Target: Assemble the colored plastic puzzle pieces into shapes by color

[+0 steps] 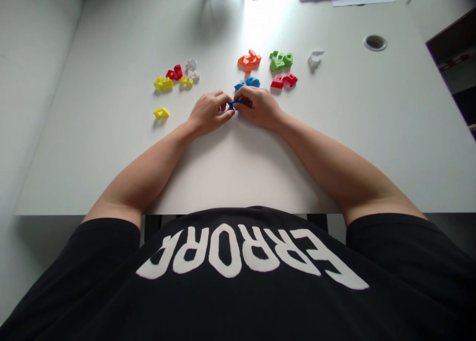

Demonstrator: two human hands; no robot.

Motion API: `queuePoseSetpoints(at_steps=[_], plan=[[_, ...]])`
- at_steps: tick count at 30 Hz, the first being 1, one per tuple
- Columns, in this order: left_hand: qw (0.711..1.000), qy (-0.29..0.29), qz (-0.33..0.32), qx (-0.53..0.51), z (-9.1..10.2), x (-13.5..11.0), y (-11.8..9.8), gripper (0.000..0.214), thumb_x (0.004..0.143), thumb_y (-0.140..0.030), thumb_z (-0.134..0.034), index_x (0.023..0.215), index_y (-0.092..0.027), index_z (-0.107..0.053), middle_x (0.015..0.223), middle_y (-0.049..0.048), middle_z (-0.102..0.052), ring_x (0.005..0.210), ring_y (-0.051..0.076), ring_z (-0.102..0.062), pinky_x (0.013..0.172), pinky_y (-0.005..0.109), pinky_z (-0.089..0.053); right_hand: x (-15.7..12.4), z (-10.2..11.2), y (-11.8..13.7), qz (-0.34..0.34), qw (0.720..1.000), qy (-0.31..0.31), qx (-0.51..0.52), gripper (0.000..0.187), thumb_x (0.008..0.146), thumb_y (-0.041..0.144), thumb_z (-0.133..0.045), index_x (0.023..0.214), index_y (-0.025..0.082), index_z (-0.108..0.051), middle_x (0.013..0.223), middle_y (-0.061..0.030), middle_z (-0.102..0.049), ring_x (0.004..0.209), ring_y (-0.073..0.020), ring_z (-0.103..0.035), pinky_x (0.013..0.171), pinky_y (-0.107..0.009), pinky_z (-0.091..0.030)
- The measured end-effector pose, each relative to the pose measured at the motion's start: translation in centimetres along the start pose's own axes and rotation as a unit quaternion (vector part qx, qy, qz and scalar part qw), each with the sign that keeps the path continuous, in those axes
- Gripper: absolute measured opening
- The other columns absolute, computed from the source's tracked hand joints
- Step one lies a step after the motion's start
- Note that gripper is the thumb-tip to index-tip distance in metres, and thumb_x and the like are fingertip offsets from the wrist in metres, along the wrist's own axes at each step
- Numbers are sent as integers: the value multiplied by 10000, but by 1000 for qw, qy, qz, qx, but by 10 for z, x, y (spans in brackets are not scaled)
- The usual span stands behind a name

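Right now, your left hand (206, 114) and right hand (259, 108) meet above the table (238, 172), fingertips (226, 102) clamped on a small blue piece (233, 104) so both can work it, while orange pieces (249, 60), green pieces (280, 60) and red pieces (283, 81) sit sorted by colour, out of your way.

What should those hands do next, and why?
Maybe the left hand could reach for the two blue pieces just ahead, once the right hand has a firm grip on the small blue piece. They lie closest to the hands and match the color of the piece being pinched.
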State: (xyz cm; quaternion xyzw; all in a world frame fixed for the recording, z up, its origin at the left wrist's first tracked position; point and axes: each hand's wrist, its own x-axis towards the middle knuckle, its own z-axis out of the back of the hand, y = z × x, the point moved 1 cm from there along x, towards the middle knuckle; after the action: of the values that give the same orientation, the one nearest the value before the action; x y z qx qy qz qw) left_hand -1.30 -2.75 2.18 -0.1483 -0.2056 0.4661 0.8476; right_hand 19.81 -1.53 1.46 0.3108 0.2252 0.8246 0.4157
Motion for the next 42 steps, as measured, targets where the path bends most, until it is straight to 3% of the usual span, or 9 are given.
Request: queuePoseSetpoints(at_steps=[42], plan=[[1000,0,-4,2,2,-1,-1,111,892,-295,-661,959,-220,-710,928,59,-663,854,229,-620,827,382,-477,1,0,1,-1,1000,-1,1,207,926,377,-657,1012,207,-738,915,-55,-741,804,-208,-596,735,-322,-436]])
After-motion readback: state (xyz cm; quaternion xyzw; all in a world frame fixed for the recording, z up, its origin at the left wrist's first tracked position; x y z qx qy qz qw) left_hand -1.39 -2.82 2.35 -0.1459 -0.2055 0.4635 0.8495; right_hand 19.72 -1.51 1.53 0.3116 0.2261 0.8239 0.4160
